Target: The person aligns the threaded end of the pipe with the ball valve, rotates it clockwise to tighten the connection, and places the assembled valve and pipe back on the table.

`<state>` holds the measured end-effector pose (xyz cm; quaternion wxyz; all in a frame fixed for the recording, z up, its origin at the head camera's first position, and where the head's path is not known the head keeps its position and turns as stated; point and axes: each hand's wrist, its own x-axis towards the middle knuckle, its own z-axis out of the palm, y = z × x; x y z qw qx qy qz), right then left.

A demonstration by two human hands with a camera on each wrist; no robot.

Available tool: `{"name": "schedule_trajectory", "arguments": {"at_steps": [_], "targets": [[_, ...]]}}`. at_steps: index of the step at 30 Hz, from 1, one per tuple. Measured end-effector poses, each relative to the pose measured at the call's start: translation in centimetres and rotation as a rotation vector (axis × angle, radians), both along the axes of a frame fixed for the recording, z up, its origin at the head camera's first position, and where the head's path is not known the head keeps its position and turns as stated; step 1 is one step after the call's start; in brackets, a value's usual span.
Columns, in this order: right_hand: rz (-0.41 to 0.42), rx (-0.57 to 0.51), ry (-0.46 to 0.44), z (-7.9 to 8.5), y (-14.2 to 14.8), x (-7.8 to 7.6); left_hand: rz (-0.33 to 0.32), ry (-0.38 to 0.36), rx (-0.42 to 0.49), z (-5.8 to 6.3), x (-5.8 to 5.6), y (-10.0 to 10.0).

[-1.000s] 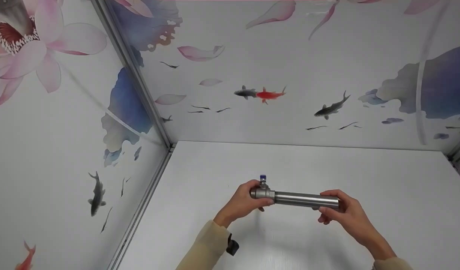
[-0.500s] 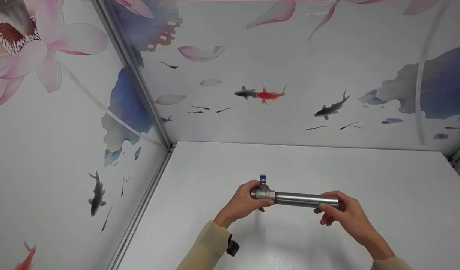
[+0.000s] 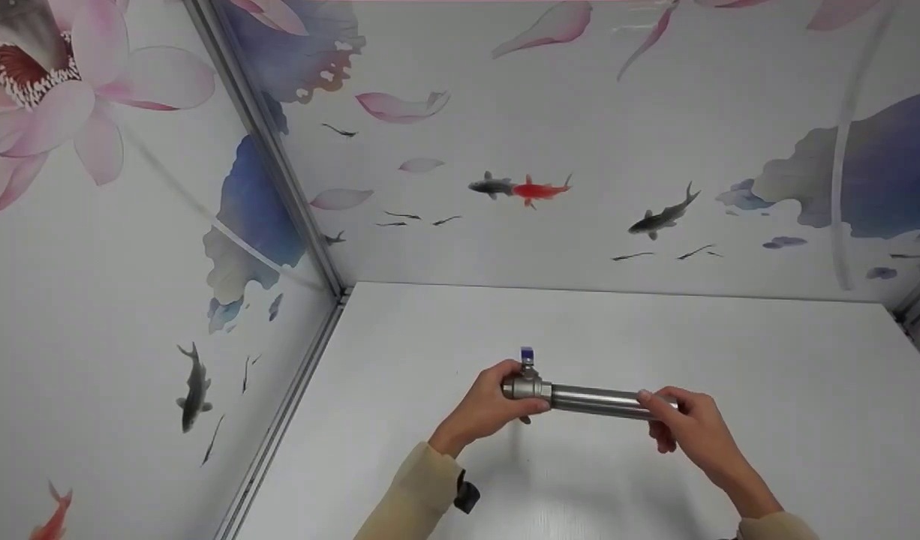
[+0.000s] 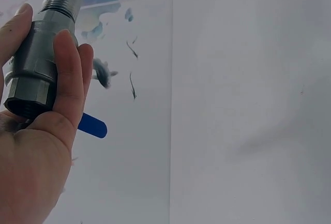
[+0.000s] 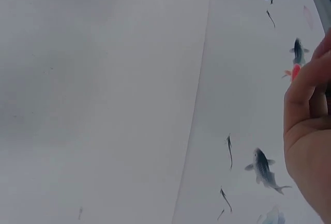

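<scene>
A steel ball valve (image 3: 531, 387) with a blue lever handle (image 3: 527, 353) is joined to a shiny metal pipe (image 3: 595, 400), and both are held above the white table. My left hand (image 3: 488, 401) grips the valve body, fingers curled round it. In the left wrist view, threads (image 4: 59, 8) show where the pipe meets the valve, and the valve's hexagonal open end (image 4: 28, 97) faces the camera. At the pipe's right end my right hand (image 3: 693, 420) holds it, thumb on the near side. The right wrist view cuts off most of that grip.
The white tabletop (image 3: 430, 337) lies under both hands. A back wall (image 3: 445, 255) and a left wall (image 3: 115, 300) carry printed fish, petals and lotus. A metal frame rail (image 3: 280, 420) runs along the table's left edge.
My right hand has shifted its grip on the pipe, its thumb rolling upward over the near side. The pipe's right end has dipped slightly; my left hand stays nearly still.
</scene>
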<state>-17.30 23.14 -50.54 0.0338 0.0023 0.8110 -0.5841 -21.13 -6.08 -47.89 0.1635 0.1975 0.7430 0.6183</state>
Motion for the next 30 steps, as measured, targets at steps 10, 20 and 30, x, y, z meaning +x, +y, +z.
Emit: {"name": "schedule_trajectory", "arguments": {"at_steps": [10, 20, 30], "targets": [[-0.073, 0.109, -0.071, 0.2, -0.2, -0.2, -0.004, 0.007, -0.015, -2.3, -1.0, 0.4], [-0.009, 0.007, -0.055, 0.4, 0.0, 0.0, -0.021, -0.044, 0.084, -2.5, -1.0, 0.5], [0.157, -0.066, 0.093, 0.2, 0.8, 0.6, -0.011, -0.082, 0.121, -2.5, -1.3, 0.4]]}}
